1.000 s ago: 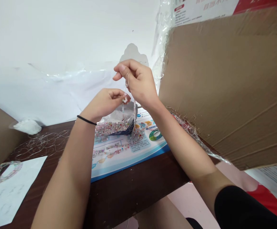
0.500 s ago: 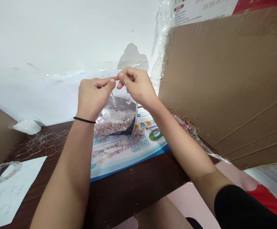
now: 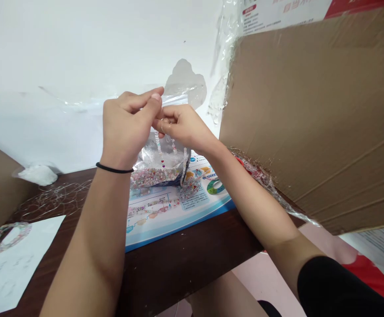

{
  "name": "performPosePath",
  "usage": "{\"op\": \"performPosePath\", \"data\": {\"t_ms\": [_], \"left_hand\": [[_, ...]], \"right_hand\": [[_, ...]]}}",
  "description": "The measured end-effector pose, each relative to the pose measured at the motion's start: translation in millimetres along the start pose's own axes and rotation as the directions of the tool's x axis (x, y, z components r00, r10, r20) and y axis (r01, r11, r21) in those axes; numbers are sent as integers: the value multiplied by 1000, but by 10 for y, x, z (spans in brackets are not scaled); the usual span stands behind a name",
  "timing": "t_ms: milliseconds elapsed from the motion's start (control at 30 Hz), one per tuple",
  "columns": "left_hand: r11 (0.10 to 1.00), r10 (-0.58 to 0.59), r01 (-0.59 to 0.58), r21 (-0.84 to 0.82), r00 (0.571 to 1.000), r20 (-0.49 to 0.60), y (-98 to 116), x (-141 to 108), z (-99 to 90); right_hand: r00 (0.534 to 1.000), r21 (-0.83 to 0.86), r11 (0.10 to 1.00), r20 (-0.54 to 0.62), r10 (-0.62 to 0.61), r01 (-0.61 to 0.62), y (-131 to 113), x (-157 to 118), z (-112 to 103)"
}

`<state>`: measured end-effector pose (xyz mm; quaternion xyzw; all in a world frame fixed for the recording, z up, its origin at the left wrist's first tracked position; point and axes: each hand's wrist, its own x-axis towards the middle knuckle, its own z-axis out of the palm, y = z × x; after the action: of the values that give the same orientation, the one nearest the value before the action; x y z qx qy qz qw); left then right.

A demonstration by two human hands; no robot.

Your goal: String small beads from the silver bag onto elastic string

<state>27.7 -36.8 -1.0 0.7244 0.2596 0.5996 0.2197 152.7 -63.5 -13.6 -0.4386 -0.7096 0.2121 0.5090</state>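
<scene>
a thin black elastic band (image 3: pixel 114 168) circles the left wrist. a plain black sleeve (image 3: pixel 344 286) covers the upper part of the right arm, its fabric smooth and its edge cut straight across. the left forearm (image 3: pixel 93 237) and right forearm (image 3: pixel 251 207) are bare, as are the left hand (image 3: pixel 124 132) and right hand (image 3: pixel 185 127). the left thumbnail (image 3: pixel 156 97) is trimmed short and unpainted.

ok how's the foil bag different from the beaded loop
The foil bag sits open on a printed mat, while the beaded loop lies on white paper. The bag holds a loose heap of beads; the loop's beads form a closed ring. Both show mixed pale beads.
</scene>
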Motion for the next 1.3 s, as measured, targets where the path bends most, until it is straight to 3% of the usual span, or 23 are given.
{"op": "performPosePath", "data": {"t_ms": [167, 267, 633, 867, 1100, 1200, 1300], "left_hand": [[994, -72, 84, -72, 986, 148, 22, -28, -16], [991, -91, 106, -79, 980, 176, 8, -32, -25], [991, -75, 91, -96, 985, 158, -9, -32, 0], [995, -97, 98, -19, 992, 80, 3, -32, 5], [998, -62, 64, -9, 990, 124, 19, -37, 22], [991, -129, 133, -12, 976, 174, 7, -15, 25], [960, -272, 281, -7, 935, 226, 3, 5, 39]], "right_hand": [[999, 20, 999, -12, -32, 33, 64, 16, -23], [999, 50, 999, -36, -11, 13, 71, 24, -22], [988, 27, 999, -151, -40, 44, 21, 11, -12], [987, -8, 997, -142, -78, 78, 37, 13, -22], [991, -45, 996, -104, -86, 82, 92, 52, 28], [985, -47, 994, -138, -104, 98, 87, 54, 6], [974, 33, 992, -195, -117, 126, 97, 67, -44]]}}
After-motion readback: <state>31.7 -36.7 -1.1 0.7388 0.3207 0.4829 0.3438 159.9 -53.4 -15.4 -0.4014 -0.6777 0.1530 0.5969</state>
